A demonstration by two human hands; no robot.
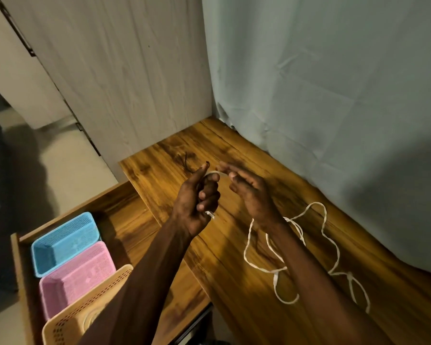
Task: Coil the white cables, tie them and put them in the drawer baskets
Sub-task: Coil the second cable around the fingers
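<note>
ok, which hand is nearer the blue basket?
Left. The left hand is above the desk edge, just right of the blue basket in the drawer; the right hand is farther right, over the desk.

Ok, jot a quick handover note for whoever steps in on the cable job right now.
Left hand: grips one end of the white cable.
Right hand: pinches the cable beside it, starting a loop.
Most of the cable lies loose on the wooden table.
Black ties lie behind the hands.
Blue basket, pink basket and tan basket sit in the open drawer.
Left: coil, tie, put away.
</note>
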